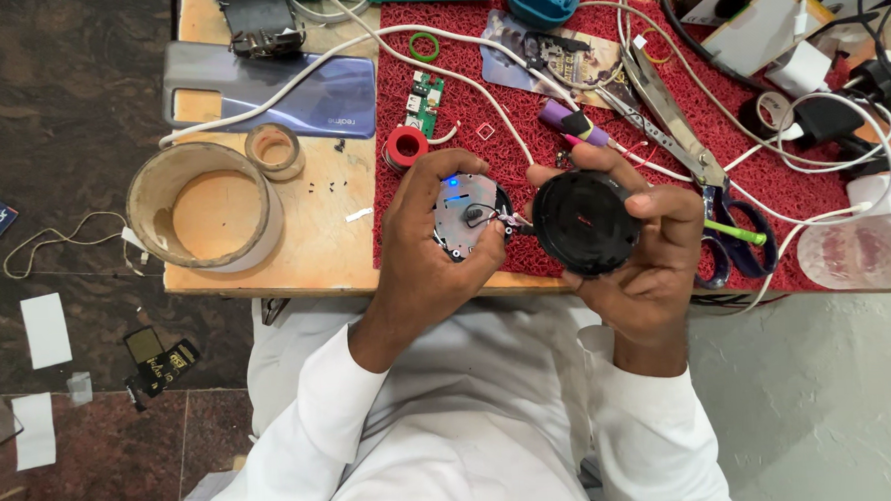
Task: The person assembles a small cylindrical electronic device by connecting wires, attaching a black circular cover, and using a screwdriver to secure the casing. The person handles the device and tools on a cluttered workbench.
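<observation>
My left hand holds a small round circuit board with a lit blue light on it. Thin wires run from the board to a round black speaker shell, which my right hand grips from the right side and below. Both parts are held just above the front edge of a red mat on a wooden table. My sleeves are white.
On the mat lie scissors, a purple-tipped tool, a small green board, a red solder spool and white cables. A phone, a tape roll and a wide round ring sit on the left. Chargers crowd the far right.
</observation>
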